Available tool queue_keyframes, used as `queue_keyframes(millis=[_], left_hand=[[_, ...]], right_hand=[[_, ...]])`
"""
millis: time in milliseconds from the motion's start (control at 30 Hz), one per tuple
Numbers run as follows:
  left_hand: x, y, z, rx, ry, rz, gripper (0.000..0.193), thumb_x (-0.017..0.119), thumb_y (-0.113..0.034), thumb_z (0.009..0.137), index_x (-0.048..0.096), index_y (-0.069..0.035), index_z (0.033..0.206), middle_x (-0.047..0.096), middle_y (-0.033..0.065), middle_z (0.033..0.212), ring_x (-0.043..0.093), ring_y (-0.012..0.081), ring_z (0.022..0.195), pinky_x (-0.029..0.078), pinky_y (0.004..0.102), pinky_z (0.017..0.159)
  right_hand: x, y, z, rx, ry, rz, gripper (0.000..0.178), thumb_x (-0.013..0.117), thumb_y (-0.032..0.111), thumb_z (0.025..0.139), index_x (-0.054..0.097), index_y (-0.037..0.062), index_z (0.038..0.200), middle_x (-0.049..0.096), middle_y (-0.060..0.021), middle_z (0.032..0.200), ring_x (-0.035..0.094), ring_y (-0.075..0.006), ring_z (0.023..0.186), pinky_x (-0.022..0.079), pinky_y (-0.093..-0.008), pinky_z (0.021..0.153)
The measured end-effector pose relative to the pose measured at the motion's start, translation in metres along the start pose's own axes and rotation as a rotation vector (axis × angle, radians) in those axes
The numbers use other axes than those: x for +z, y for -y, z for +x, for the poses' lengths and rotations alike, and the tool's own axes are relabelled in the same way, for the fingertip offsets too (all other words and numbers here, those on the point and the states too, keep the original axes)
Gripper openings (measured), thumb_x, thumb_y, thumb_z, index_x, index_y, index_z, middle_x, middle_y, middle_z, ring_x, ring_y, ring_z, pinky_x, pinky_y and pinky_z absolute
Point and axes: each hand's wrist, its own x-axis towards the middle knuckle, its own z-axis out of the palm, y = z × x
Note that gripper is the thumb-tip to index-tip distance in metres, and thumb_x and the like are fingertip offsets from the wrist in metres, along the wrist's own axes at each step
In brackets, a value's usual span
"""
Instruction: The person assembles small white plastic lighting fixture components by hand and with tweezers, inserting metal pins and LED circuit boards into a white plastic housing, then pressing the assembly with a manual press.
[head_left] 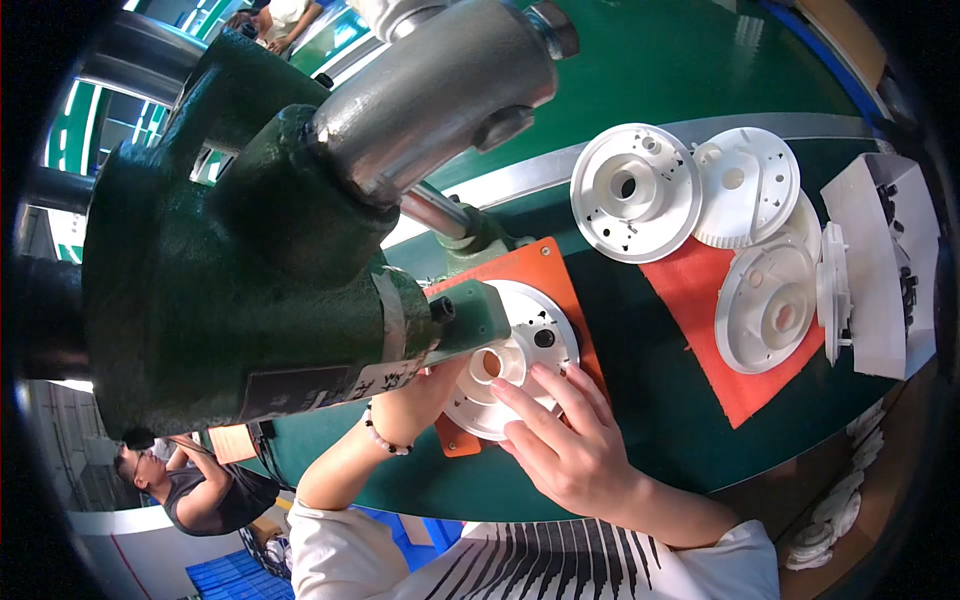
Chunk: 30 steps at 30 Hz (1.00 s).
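Note:
A round white plastic disc (520, 310) with a raised central ring and small holes lies on an orange base plate (556, 272), partly under the head of a green press (240, 270). My right hand (572, 450) rests on the disc's near right side, its fingers stretched out and apart, fingertips close to the central ring. At the disc's left edge is my left hand (425, 392); its fingers are hidden behind the press head and a green block (478, 318). A beaded bracelet circles my left wrist.
Several more white discs (650, 225) lie to the right, some on a red cloth (725, 385). Beyond them stands a white box (875, 300) with small black parts. Steel press columns rise at the left. A person (205, 490) sits at the lower left, another (285, 20) at the top.

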Motion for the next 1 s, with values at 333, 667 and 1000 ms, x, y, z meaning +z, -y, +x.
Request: queue_keyframes(millis=[333,667,1000], left_hand=[[-0.021,0.005,-0.013,0.097,0.088,0.057,0.027,0.062,-0.003,0.077,0.057,0.0,0.103,0.061,0.0109,0.089,0.06,0.0216,0.078,0.046,0.0289,0.069],[-0.003,0.018,-0.01,0.014,0.075,0.011,0.099,0.087,-0.04,0.041,0.04,0.002,0.117,0.049,0.0156,0.11,0.05,0.0288,0.1,0.04,0.0382,0.085],[0.02,0.019,-0.019,0.111,-0.166,-0.017,0.081,0.079,-0.032,0.048,0.041,-0.004,0.114,0.049,0.018,0.105,0.05,0.0349,0.098,0.04,0.0401,0.085]], right_hand=[[0.003,0.002,-0.004,0.001,-0.003,0.013,0.012,0.061,0.014,0.077,0.064,0.0028,0.078,0.052,-0.0075,0.122,0.045,-0.0291,0.114,0.033,-0.0468,0.098],[-0.064,-0.031,0.027,0.029,-0.364,0.519,0.034,0.068,0.009,0.07,0.06,-0.0027,0.101,0.065,-0.0137,0.088,0.064,-0.0238,0.076,0.05,-0.0316,0.073],[-0.169,-0.039,0.347,0.11,0.157,1.121,0.047,0.035,0.026,0.093,0.025,0.0071,0.134,0.038,-0.0158,0.129,0.045,-0.0278,0.113,0.04,-0.0397,0.093]])
